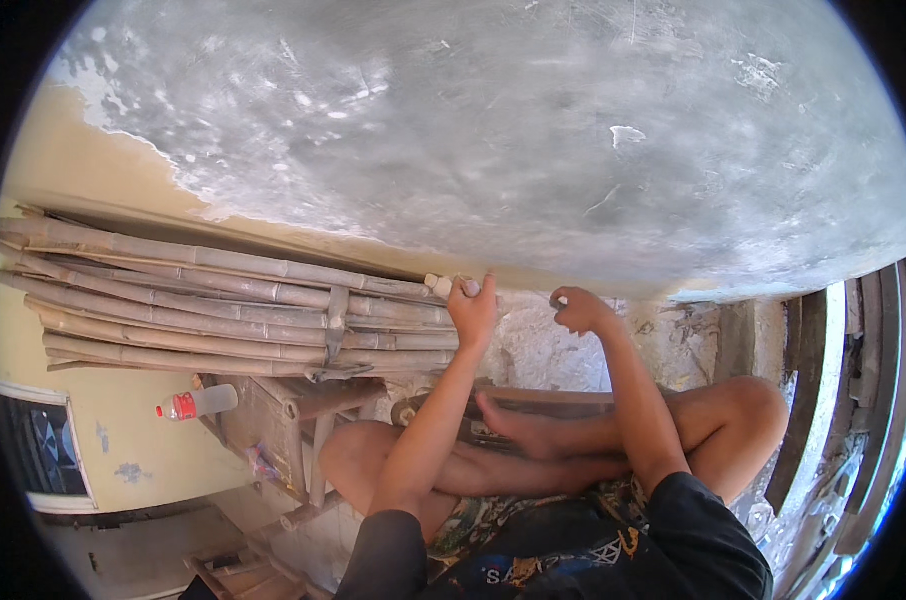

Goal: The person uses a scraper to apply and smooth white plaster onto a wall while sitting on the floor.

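My left hand (474, 312) is closed around a short, pale, roughly cylindrical piece (439, 286) that sticks out to the left of the fingers. What kind of thing it is I cannot make out. To its right, my right hand (583, 313) is raised with the fingers curled in. Something small and greyish may be between those fingertips, too small to name. Both hands are just below the lower edge of a large grey, patchy wall surface (493, 130), apart from each other.
Several bamboo poles (223, 290), tied with a strap (336, 325), lie to the left. Below them a clear bottle with a red cap (213, 400) rests by a wooden bench (263, 435). My crossed legs (563, 470) are beneath my arms. Dark wooden planks (878, 400) stand at right.
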`<state>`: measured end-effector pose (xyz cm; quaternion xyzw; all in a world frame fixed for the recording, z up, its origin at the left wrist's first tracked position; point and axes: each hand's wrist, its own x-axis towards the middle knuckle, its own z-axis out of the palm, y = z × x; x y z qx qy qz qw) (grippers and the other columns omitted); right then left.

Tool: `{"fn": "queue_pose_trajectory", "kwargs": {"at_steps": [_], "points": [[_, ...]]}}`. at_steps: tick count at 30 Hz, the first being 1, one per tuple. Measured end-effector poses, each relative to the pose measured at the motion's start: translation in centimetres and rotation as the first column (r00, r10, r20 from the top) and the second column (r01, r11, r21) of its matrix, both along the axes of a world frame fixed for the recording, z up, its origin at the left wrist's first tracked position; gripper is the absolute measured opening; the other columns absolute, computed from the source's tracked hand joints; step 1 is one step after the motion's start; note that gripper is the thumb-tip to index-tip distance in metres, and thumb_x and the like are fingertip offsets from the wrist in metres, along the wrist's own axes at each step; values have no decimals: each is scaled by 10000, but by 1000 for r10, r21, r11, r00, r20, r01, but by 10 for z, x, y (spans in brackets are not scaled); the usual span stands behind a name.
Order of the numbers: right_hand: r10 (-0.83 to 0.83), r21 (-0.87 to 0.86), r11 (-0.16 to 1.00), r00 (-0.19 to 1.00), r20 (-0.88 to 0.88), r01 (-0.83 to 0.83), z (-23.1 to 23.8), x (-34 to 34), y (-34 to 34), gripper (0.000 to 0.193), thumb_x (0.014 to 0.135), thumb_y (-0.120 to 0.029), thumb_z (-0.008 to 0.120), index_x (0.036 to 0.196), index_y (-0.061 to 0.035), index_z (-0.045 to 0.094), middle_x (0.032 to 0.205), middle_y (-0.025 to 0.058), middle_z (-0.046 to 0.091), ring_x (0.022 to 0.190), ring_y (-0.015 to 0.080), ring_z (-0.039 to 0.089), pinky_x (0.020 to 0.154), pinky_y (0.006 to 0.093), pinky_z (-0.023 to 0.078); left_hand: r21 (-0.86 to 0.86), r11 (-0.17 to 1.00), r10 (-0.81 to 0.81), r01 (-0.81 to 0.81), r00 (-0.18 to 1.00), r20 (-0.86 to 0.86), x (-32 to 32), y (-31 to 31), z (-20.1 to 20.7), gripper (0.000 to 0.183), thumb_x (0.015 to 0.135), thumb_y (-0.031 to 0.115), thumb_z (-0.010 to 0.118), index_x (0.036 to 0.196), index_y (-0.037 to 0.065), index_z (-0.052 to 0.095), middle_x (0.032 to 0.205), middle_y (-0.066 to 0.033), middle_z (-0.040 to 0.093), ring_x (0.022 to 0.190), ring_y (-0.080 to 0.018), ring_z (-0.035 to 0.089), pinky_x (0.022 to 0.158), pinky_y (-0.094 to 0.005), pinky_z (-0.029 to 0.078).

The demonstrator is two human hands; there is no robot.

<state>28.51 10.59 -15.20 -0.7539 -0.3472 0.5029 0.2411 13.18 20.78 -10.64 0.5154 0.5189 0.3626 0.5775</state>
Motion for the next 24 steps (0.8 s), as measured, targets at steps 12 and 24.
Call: {"fn": "queue_pose_trajectory", "kwargs": {"at_steps": [12, 24], "points": [[20, 152, 987, 985, 169, -46, 44, -7, -9, 585, 718, -138, 517, 1278, -22, 387, 941, 214, 607, 593, 257, 593, 447, 341, 453, -519, 848, -195, 107, 974, -118, 2, -10, -26, 511, 794, 443, 598, 946, -42, 548, 835, -155, 593, 743, -234, 612, 632, -351, 503], [-501, 148, 820, 819, -279, 552, 32, -58, 12, 445, 747, -86, 519, 1171, 46, 498, 756, 201, 636, 673, 264, 650, 541, 342, 502, -492, 792, -283, 360, 932, 227, -2, -39, -46, 373, 890, 356, 495, 981, -5, 508, 878, -111, 573, 685, -181, 583, 542, -314, 488]]}}
